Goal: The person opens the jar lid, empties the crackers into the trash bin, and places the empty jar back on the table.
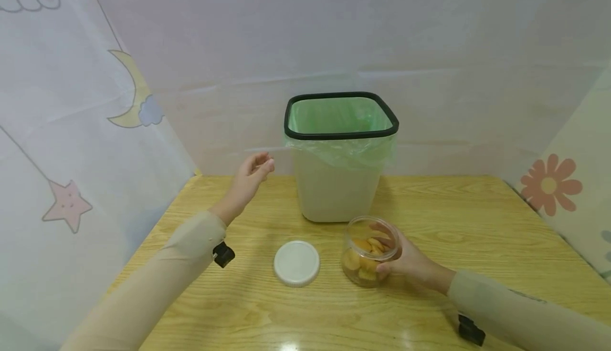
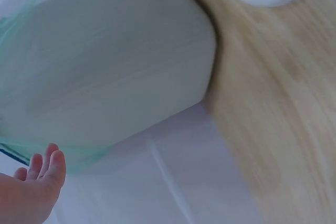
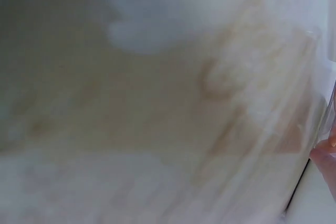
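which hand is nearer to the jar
Right. The right hand grips the jar by its side; the left hand is raised left of the bin, apart from the jar.

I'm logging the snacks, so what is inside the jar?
The open jar holds a heap of yellow-orange pieces, possibly biscuits, with space above them. The right hand covers part of one side, and any pieces deeper in the heap are hidden.
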`<action>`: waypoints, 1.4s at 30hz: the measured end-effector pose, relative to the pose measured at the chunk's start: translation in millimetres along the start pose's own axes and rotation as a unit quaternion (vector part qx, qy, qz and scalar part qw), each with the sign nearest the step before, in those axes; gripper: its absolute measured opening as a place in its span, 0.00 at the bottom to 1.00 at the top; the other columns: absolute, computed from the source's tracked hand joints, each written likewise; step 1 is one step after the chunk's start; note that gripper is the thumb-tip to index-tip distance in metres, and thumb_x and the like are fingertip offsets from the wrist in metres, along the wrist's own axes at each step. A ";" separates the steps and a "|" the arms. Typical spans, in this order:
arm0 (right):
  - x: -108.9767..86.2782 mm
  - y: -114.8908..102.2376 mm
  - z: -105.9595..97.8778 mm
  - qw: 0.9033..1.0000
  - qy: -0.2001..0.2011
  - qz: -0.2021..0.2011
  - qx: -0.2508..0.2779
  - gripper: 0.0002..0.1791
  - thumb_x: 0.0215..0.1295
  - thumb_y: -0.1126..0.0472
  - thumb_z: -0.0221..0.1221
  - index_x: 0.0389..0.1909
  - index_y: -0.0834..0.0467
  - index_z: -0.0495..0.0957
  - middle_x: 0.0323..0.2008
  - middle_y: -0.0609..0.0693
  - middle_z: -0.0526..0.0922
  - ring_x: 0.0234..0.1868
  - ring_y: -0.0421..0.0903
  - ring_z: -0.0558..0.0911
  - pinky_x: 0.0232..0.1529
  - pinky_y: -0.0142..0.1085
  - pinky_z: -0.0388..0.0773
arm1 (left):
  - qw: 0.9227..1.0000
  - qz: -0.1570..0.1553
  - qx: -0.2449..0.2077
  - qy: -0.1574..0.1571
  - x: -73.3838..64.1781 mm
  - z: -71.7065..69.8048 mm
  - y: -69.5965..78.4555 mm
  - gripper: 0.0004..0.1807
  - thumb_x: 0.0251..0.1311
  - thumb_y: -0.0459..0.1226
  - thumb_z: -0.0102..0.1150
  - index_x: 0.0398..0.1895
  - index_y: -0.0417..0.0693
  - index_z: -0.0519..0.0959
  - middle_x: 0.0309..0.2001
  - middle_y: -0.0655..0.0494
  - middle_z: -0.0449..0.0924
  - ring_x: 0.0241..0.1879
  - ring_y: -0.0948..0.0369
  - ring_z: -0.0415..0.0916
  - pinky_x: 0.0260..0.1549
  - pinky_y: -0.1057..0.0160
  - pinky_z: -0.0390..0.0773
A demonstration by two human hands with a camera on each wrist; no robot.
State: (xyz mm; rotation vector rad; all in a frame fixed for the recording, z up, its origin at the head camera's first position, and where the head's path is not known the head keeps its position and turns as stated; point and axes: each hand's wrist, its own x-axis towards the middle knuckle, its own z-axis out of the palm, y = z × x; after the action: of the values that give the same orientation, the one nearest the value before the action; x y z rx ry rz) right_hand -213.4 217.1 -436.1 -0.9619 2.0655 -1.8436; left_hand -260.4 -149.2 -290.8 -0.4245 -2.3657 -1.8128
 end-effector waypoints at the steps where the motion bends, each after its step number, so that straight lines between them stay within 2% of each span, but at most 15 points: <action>1: -0.3 -0.8 -0.7 1.000 0.000 0.000 0.000 0.54 0.58 0.65 0.68 0.75 0.62 0.39 0.68 0.77 0.41 0.63 0.84 0.46 0.57 0.28 0.69 | 1.000 -0.001 -0.005 0.006 2.6 -0.3 3.2 0.27 0.75 0.38 0.45 0.69 0.29 0.59 0.62 0.34 0.67 0.61 0.43 0.67 0.61 0.48 0.67; 8: -0.9 -11.4 -3.4 1.000 -0.004 -0.009 -0.013 0.52 0.61 0.65 0.65 0.76 0.58 0.39 0.69 0.74 0.42 0.62 0.86 0.46 0.57 0.33 0.72 | 0.999 -0.023 -0.045 0.020 15.7 -1.8 18.6 0.29 0.75 0.43 0.46 0.69 0.32 0.59 0.63 0.37 0.67 0.59 0.45 0.70 0.60 0.53 0.70; 12: 0.0 -19.7 -2.5 0.999 0.000 -0.036 -0.005 0.50 0.62 0.69 0.63 0.77 0.53 0.42 0.70 0.60 0.50 0.62 0.84 0.49 0.55 0.31 0.72 | 0.997 -0.028 -0.072 0.025 22.3 0.1 27.4 0.29 0.74 0.43 0.47 0.69 0.32 0.60 0.63 0.39 0.67 0.58 0.47 0.70 0.59 0.56 0.71; 14: 0.1 -23.5 -2.8 0.999 0.000 -0.046 0.004 0.49 0.63 0.70 0.63 0.77 0.51 0.43 0.70 0.51 0.51 0.65 0.75 0.54 0.55 0.32 0.73 | 0.995 -0.028 -0.087 0.027 26.3 1.5 32.3 0.28 0.74 0.42 0.48 0.69 0.33 0.60 0.63 0.40 0.67 0.58 0.48 0.71 0.58 0.56 0.72; 16: -0.1 -26.6 -3.7 0.999 -0.004 -0.050 0.016 0.48 0.63 0.69 0.62 0.76 0.49 0.44 0.69 0.44 0.52 0.67 0.61 0.59 0.55 0.32 0.73 | 0.994 -0.029 -0.103 0.025 30.8 2.8 36.8 0.28 0.74 0.42 0.48 0.69 0.33 0.60 0.64 0.40 0.66 0.58 0.48 0.70 0.58 0.57 0.72; 18: -0.2 -28.3 -5.1 0.998 -0.008 -0.056 0.035 0.47 0.64 0.69 0.61 0.76 0.49 0.44 0.70 0.42 0.52 0.67 0.45 0.63 0.55 0.33 0.74 | 0.992 -0.035 -0.119 0.025 36.0 4.2 40.1 0.28 0.74 0.42 0.48 0.69 0.33 0.60 0.65 0.40 0.64 0.59 0.49 0.70 0.58 0.58 0.72; 20: -0.4 -29.1 -6.8 0.997 -0.013 -0.063 0.053 0.46 0.65 0.69 0.61 0.76 0.48 0.45 0.69 0.40 0.53 0.64 0.35 0.64 0.54 0.33 0.74 | 0.989 -0.048 -0.136 0.028 40.5 5.6 43.8 0.28 0.73 0.41 0.49 0.69 0.33 0.60 0.67 0.41 0.63 0.59 0.49 0.69 0.57 0.59 0.72; 26: -0.6 -31.2 -11.0 0.993 -0.024 -0.096 0.069 0.45 0.67 0.71 0.58 0.77 0.48 0.45 0.69 0.41 0.54 0.65 0.34 0.65 0.55 0.34 0.74 | 0.980 -0.088 -0.174 0.034 52.1 10.4 51.6 0.26 0.73 0.38 0.50 0.68 0.33 0.63 0.67 0.44 0.64 0.58 0.51 0.69 0.57 0.60 0.73; 33: -3.3 -40.9 -14.5 0.994 -0.018 -0.086 0.062 0.44 0.68 0.71 0.57 0.77 0.47 0.45 0.69 0.38 0.55 0.65 0.34 0.66 0.55 0.32 0.74 | 0.963 -0.135 -0.229 0.032 66.2 15.0 57.8 0.25 0.72 0.34 0.50 0.68 0.31 0.64 0.68 0.41 0.63 0.58 0.55 0.70 0.58 0.62 0.70; 36: -4.6 -45.5 -16.5 0.995 -0.016 -0.079 0.064 0.44 0.68 0.70 0.57 0.77 0.48 0.45 0.69 0.38 0.55 0.65 0.33 0.65 0.56 0.30 0.72 | 0.953 -0.158 -0.257 0.042 70.7 16.6 61.5 0.24 0.71 0.33 0.51 0.66 0.31 0.66 0.66 0.41 0.66 0.50 0.58 0.73 0.49 0.66 0.74; 39: -5.2 -48.7 -18.0 0.993 -0.018 -0.086 0.075 0.43 0.69 0.71 0.56 0.77 0.48 0.46 0.70 0.38 0.55 0.65 0.33 0.65 0.57 0.30 0.72 | 0.935 -0.190 -0.291 0.067 76.4 17.4 63.5 0.13 0.69 0.31 0.54 0.52 0.34 0.74 0.51 0.46 0.74 0.35 0.63 0.72 0.33 0.70 0.75; 42: -6.0 -51.0 -19.4 0.993 -0.016 -0.092 0.079 0.42 0.69 0.71 0.56 0.77 0.47 0.47 0.70 0.38 0.56 0.65 0.34 0.66 0.56 0.30 0.72 | 0.920 -0.218 -0.315 0.085 81.8 16.0 62.4 0.03 0.67 0.31 0.56 0.39 0.40 0.72 0.36 0.53 0.70 0.26 0.65 0.68 0.23 0.72 0.71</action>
State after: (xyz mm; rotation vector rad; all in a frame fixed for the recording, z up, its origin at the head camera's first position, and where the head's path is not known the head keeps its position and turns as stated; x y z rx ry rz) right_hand -202.9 236.1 -385.7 -1.1635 1.8335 -2.0307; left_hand -318.5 -107.3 -215.3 0.2338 -1.8072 -2.6785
